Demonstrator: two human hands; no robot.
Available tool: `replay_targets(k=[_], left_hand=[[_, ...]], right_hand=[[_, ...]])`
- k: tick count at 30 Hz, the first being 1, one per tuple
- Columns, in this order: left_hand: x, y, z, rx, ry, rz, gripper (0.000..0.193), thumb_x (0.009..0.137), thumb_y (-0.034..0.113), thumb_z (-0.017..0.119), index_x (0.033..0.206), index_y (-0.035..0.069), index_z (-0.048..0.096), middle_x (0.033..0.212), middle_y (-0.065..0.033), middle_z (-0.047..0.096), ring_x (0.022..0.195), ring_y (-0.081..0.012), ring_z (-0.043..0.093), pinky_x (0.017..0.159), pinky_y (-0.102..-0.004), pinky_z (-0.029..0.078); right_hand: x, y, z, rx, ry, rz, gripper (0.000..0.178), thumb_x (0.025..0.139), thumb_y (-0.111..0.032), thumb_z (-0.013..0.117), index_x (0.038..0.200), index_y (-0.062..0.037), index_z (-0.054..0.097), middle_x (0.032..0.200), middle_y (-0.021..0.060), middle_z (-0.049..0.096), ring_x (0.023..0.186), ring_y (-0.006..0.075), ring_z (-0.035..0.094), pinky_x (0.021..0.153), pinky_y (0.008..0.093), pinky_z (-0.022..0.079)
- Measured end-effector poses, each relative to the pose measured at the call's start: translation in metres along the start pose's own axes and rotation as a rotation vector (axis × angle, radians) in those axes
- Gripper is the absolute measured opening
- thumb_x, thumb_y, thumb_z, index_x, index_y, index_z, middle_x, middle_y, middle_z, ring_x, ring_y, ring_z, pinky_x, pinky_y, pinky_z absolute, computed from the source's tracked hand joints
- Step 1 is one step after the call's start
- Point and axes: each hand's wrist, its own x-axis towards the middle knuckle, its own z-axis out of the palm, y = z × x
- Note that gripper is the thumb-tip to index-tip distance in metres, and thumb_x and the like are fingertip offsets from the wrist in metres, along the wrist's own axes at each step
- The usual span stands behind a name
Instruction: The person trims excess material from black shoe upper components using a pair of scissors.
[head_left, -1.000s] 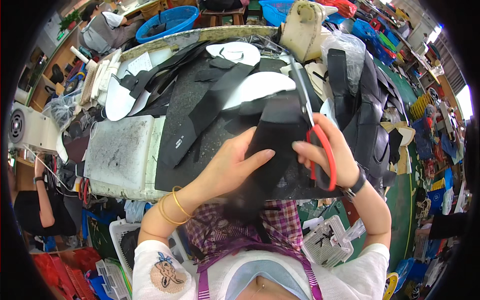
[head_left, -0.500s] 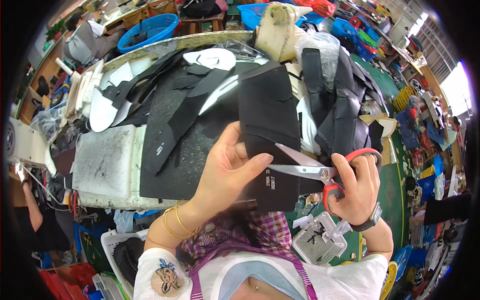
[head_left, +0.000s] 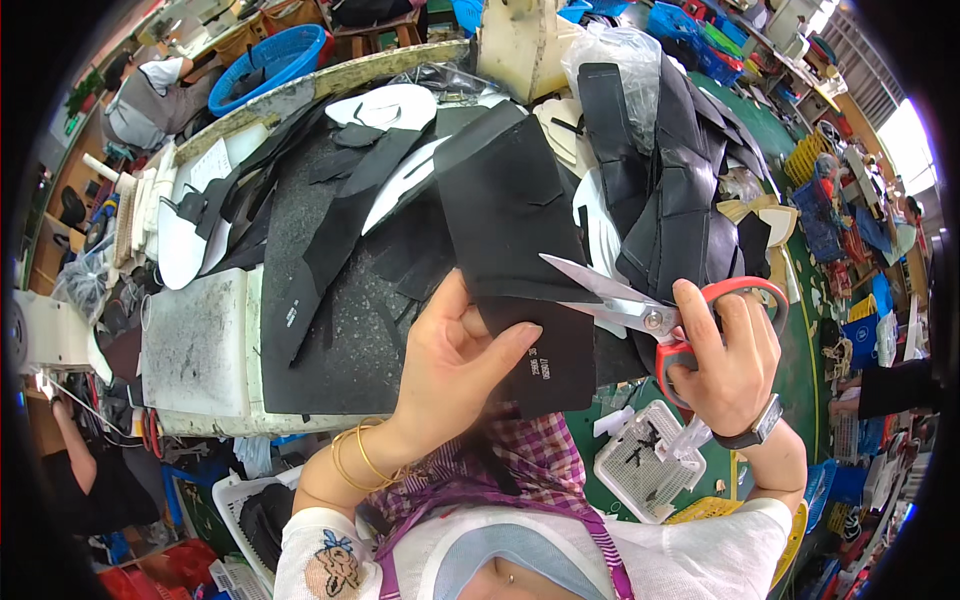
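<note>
My left hand (head_left: 452,365) pinches a large black sheet piece (head_left: 512,205) between thumb and fingers, holding it raised above the work surface. Below a crosswise edge near the thumb, the lower part of the sheet carries small white print. My right hand (head_left: 732,358) grips a pair of scissors (head_left: 622,308) by their red handles. The blades are spread apart and point left. The upper blade lies over the face of the black sheet, while the lower one reaches the crosswise edge; its tip is hard to make out.
Beneath my hands is a dark cutting board (head_left: 330,385), with black strips and white shapes on it. A pale block (head_left: 195,345) stands at left. Black panels (head_left: 685,210) are heaped at right. Below the table sits a white basket (head_left: 650,470). Other people work nearby.
In the picture, the table and things on it have shifted slightly left. The scissors remain spread, their upper blade now further across the sheet. Both hands keep their holds.
</note>
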Motion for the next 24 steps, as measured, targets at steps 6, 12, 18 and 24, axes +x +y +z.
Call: replay_targets(k=[6, 12, 18, 24], left_hand=[[0.002, 0.002, -0.005, 0.064, -0.040, -0.055, 0.041, 0.083, -0.004, 0.054, 0.121, -0.003, 0.039, 0.108, -0.0101, 0.058, 0.098, -0.0121, 0.056, 0.085, -0.0246, 0.045], [0.000, 0.010, -0.005, 0.206, -0.100, -0.168, 0.037, 0.084, -0.001, 0.055, 0.119, -0.003, 0.042, 0.108, -0.0103, 0.059, 0.095, -0.0111, 0.057, 0.080, -0.0246, 0.047], [0.000, 0.019, -0.009, 0.166, -0.111, -0.180, 0.036, 0.085, 0.000, 0.055, 0.119, -0.004, 0.043, 0.108, -0.0103, 0.059, 0.094, -0.0110, 0.057, 0.080, -0.0249, 0.048], [-0.001, 0.024, -0.014, 0.134, -0.077, -0.159, 0.033, 0.085, 0.000, 0.056, 0.116, -0.006, 0.048, 0.104, -0.0089, 0.061, 0.092, -0.0110, 0.058, 0.081, -0.0253, 0.049]], right_hand=[[-0.005, 0.012, 0.007, 0.141, -0.126, -0.087, 0.055, 0.049, -0.008, 0.066, 0.103, -0.0045, 0.059, 0.065, 0.0034, 0.043, 0.055, 0.0177, 0.048, 0.050, 0.0316, 0.041], [0.013, 0.009, 0.021, 0.212, -0.087, -0.128, 0.052, 0.051, -0.009, 0.065, 0.102, -0.0081, 0.058, 0.062, 0.0026, 0.042, 0.052, 0.0172, 0.047, 0.045, 0.0302, 0.038], [0.028, 0.002, 0.027, 0.143, 0.001, -0.179, 0.048, 0.050, -0.009, 0.064, 0.097, -0.0083, 0.060, 0.062, 0.0016, 0.039, 0.051, 0.0161, 0.045, 0.045, 0.0293, 0.038], [0.041, 0.003, 0.034, 0.029, 0.101, -0.281, 0.044, 0.053, -0.011, 0.062, 0.096, -0.0102, 0.060, 0.061, 0.0006, 0.036, 0.051, 0.0141, 0.043, 0.043, 0.0273, 0.035]])
